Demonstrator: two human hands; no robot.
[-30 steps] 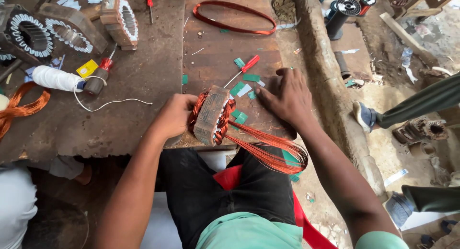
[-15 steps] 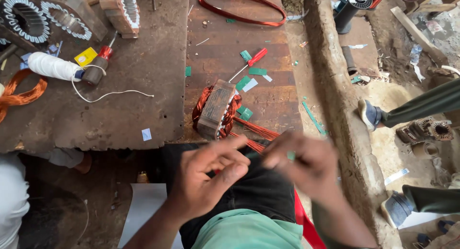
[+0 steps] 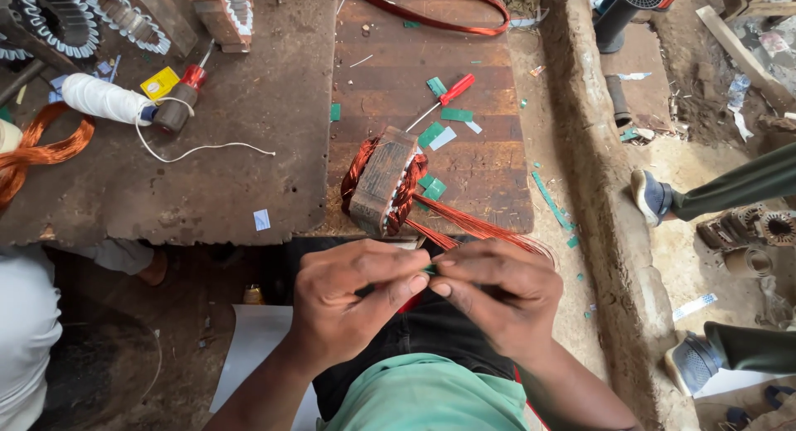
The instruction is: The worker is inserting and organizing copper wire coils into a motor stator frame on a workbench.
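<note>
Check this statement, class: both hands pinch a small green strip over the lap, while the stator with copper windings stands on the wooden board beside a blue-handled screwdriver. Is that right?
Not quite: the screwdriver has a red handle, not blue, as the head view shows. The rest holds: the left hand and right hand pinch a small green strip over the lap, and the stator with copper windings stands on the wooden board.

1. A small green piece (image 3: 430, 269) is pinched between my left hand (image 3: 352, 302) and right hand (image 3: 497, 294); my fingertips cover nearly all of it, so its shape can't be told.
2. The copper coil (image 3: 25, 153) is cut off at the left edge.
3. The red wire loop (image 3: 431, 16) runs off the top edge.
4. The people at the right show only as shoes (image 3: 651, 194) and trouser legs.
</note>
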